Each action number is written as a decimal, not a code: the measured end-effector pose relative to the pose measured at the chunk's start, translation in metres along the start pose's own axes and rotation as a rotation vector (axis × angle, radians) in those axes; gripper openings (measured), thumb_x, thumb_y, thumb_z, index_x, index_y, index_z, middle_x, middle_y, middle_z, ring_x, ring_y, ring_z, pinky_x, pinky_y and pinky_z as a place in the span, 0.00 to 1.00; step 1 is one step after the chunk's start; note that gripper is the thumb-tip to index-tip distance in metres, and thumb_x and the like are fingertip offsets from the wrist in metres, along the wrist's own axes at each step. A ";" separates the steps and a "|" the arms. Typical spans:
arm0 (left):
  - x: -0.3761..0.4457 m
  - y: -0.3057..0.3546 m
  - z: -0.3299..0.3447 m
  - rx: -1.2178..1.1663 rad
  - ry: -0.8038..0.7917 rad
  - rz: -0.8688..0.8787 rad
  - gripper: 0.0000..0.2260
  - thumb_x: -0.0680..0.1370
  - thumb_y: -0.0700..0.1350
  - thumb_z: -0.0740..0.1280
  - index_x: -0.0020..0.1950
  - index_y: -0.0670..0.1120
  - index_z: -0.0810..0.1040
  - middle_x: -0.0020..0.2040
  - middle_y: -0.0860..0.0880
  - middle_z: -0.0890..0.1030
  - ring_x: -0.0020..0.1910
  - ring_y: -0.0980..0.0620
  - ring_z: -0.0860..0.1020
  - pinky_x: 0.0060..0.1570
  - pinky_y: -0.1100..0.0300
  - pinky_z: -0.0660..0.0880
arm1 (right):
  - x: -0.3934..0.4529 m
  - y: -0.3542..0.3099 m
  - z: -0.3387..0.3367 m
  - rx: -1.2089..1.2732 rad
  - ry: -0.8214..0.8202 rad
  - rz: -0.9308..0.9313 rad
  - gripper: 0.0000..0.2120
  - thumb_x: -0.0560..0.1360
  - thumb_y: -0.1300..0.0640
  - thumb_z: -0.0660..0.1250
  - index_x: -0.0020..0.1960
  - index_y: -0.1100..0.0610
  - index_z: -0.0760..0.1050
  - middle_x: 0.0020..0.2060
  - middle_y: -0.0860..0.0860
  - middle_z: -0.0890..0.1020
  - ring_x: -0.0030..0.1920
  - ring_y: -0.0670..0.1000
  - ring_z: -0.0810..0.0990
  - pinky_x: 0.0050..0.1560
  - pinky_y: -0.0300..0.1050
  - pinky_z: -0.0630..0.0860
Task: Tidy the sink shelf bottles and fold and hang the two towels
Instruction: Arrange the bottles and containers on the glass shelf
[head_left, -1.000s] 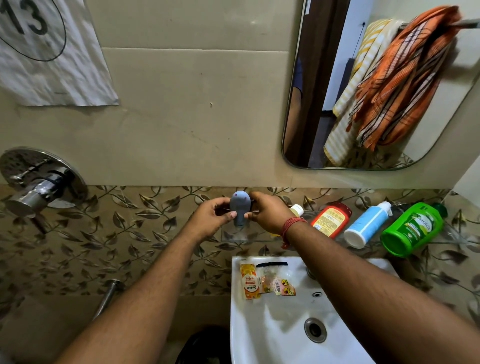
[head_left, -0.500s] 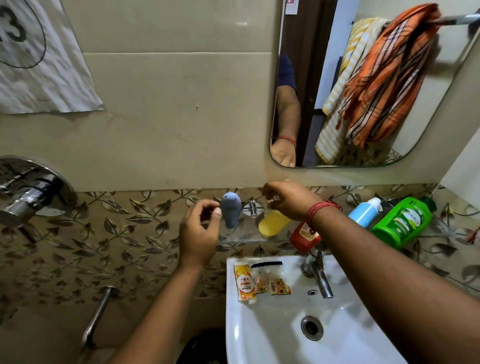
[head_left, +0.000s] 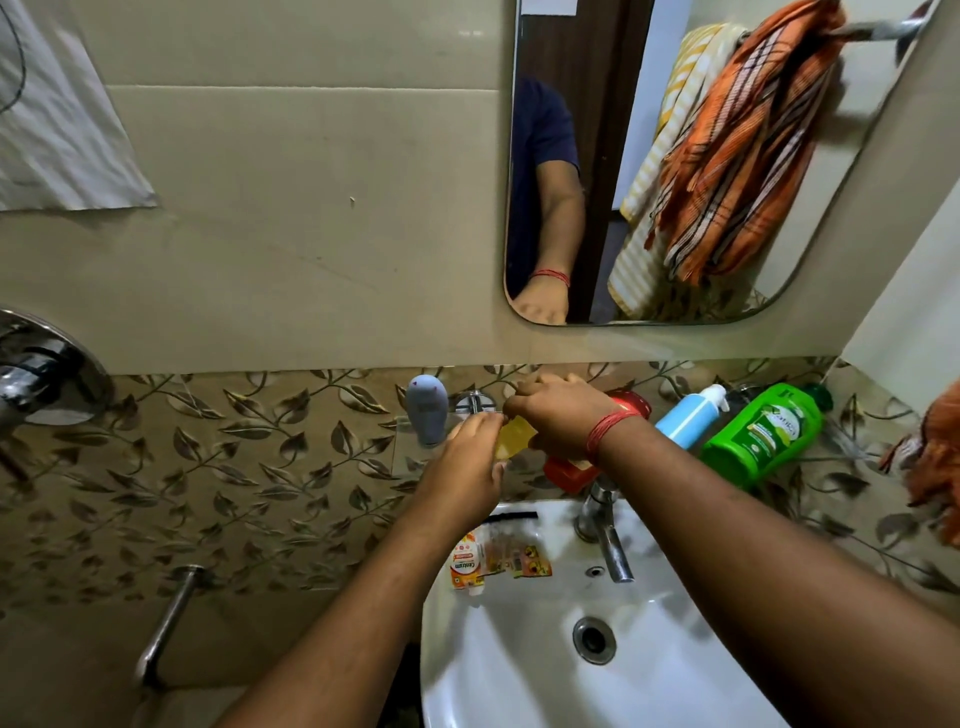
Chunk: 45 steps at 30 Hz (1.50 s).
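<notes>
On the near left rim of the white sink (head_left: 524, 670) lie some small sachets (head_left: 514, 556); the orange and white one (head_left: 466, 564) carries a word that reads like "Centum", seen upside down. The other sachets have print too small to read. The green bottle (head_left: 761, 434), lying on its side at the right of the glass shelf (head_left: 410, 452), has a white and green label, but its writing is blurred. The grey bottle (head_left: 427, 408) stands upright at the left end of the shelf and shows only a faint mark. At the top left, a white paper (head_left: 62, 135) hangs on the wall with part of a black curved line.

Both hands meet over the middle of the shelf, on a yellow bottle (head_left: 514, 436). The right hand (head_left: 563, 415), with a red thread at the wrist, has its fingers curled together around the far end of this bottle. The left hand (head_left: 465, 467) closes on the near end from below and from the left. Only a small yellow part shows between the two hands, so the bottle's position on the shelf cannot be told.

Just right of the hands a red bottle (head_left: 571, 470) lies on its side, partly hidden under the right wrist. Next to it lies a blue bottle with a white pump (head_left: 691, 415), touching the green one.

In the mirror (head_left: 675, 156) an orange checked towel (head_left: 748, 145) and a yellow striped towel (head_left: 670, 130) hang bunched over a rail.
</notes>
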<state>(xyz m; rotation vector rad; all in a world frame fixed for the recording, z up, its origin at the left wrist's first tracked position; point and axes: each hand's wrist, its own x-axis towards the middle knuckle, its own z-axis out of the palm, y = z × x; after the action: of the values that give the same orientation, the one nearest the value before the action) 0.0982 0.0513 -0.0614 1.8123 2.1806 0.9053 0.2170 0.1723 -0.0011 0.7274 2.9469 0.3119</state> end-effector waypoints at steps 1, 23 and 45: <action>0.002 0.002 0.002 0.033 0.008 -0.029 0.25 0.79 0.43 0.69 0.75 0.51 0.66 0.72 0.51 0.71 0.71 0.50 0.69 0.69 0.51 0.69 | 0.000 -0.002 0.000 -0.027 0.003 -0.008 0.26 0.74 0.55 0.71 0.70 0.48 0.69 0.65 0.52 0.76 0.66 0.57 0.72 0.63 0.59 0.72; 0.010 0.026 -0.013 -0.621 0.305 -0.302 0.13 0.84 0.42 0.62 0.68 0.51 0.74 0.59 0.55 0.78 0.59 0.57 0.76 0.53 0.63 0.72 | 0.006 0.010 0.002 1.026 0.256 0.260 0.12 0.77 0.57 0.70 0.60 0.55 0.75 0.53 0.53 0.83 0.54 0.54 0.81 0.57 0.55 0.80; 0.003 0.021 -0.005 -0.639 0.203 -0.407 0.21 0.84 0.39 0.60 0.76 0.51 0.66 0.63 0.52 0.75 0.53 0.61 0.74 0.42 0.68 0.67 | 0.006 -0.008 0.004 1.061 0.160 0.289 0.20 0.77 0.58 0.70 0.68 0.54 0.73 0.60 0.52 0.80 0.60 0.53 0.78 0.62 0.58 0.78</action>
<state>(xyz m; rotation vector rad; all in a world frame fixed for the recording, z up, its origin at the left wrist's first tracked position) 0.1124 0.0537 -0.0451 0.9797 1.9263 1.4983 0.2083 0.1688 -0.0071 1.2353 2.9728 -1.3230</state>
